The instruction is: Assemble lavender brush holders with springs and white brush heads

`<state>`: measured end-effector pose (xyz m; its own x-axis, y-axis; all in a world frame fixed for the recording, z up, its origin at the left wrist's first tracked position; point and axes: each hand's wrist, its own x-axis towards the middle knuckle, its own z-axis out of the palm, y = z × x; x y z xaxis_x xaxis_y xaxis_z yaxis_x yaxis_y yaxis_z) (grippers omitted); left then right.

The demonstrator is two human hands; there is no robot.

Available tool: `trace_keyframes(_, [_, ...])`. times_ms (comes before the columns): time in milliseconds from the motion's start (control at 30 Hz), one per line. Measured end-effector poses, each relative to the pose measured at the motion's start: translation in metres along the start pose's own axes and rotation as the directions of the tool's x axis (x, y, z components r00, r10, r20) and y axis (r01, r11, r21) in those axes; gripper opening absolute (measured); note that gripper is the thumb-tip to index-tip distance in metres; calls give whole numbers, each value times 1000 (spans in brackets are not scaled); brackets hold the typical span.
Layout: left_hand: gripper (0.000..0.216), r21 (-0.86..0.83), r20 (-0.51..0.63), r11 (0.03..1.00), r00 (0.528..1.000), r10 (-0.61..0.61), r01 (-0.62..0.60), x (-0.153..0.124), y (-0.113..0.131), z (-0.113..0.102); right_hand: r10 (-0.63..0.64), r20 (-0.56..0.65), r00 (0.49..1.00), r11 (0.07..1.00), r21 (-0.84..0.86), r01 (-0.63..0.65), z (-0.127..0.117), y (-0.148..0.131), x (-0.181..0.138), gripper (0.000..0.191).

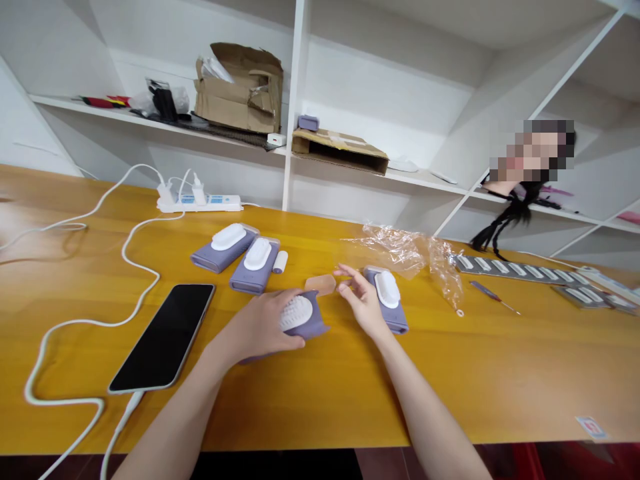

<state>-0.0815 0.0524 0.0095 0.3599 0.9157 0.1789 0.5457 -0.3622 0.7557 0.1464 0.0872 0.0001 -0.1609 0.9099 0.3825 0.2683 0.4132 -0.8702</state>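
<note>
My left hand [267, 323] is wrapped round a purple case with a white textured oval [299, 313] on its upper face. Part of the case is hidden under the fingers. A translucent cap [321, 285] sits just beyond its open end, near the fingertips of my right hand [361, 300]. That hand is open, with its fingers apart and nothing visible between them. Close beside it lies another purple case [395, 320] with a smooth white oval piece. Two similar purple cases [215, 259] and a small white-and-purple cylinder [281, 262] lie beyond my left hand.
On the left are a phone [163, 337], a white cable [135, 250] and a power strip [220, 203]. Crumpled clear plastic [395, 247], a screwdriver [493, 295] and grey strips with white pieces [520, 269] lie right. Shelves [420, 177] hold cardboard boxes [240, 93]. Another person's head appears right.
</note>
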Motion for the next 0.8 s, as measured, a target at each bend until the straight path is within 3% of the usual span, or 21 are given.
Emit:
trace_keyframes(67, [72,35,46,999,999,23,-24,-1,0,5,-69,-119,990,979,-197,45,5,5,3,30])
trace_keyframes(167, [68,64,87,998,996,16,-22,-2,-1,12,-197,-66,978,926,-340,163,15,7,4,27])
trace_keyframes(300, [63,99,74,994,996,44,-52,-3,-4,18,-248,39,968,888,-389,244,23,6,2,29])
trace_keyframes(433, [65,157,44,982,994,99,-105,-3,-5,20,-230,46,972,893,-388,230,21,10,0,28])
trace_keyframes(567, [74,209,97,973,992,80,-99,-3,-2,16,-221,34,975,896,-387,217,19,13,-2,26])
trace_keyframes(700, [70,36,107,998,993,41,-45,3,2,9,-230,41,972,890,-396,227,19,11,-2,26])
trace_keyframes(800, [55,-95,-64,995,998,-14,7,16,-1,6,-238,30,971,890,-393,231,19,11,-1,25])
